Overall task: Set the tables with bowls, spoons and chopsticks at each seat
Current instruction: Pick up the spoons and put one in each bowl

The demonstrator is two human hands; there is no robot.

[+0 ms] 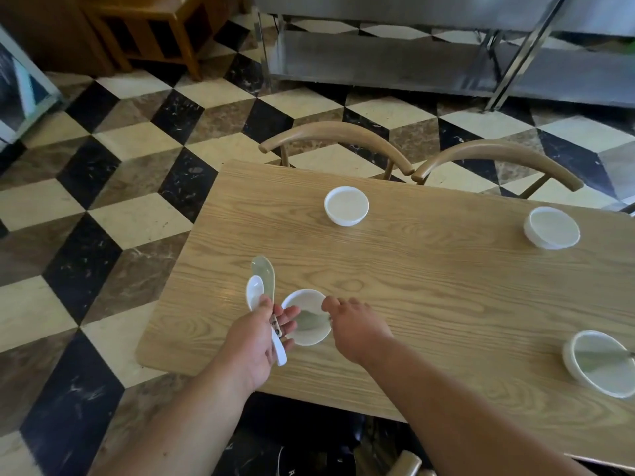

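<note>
Clasping two spoons (pixel 256 293) in the left hand (pixel 256 341), just left of the near bowl (pixel 304 292). With the right hand (pixel 357 324) at that bowl's right rim, over a third spoon (pixel 309 322) lying inside; cannot tell whether pinching it

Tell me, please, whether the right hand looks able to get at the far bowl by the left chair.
Probably yes: only bare table lies between the right hand and the far bowl, though it looks a long stretch across.

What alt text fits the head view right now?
The left hand grips two spoons while the right hand reaches over the near bowl, which has a spoon in it, on a wooden table holding three more bowls.
</note>
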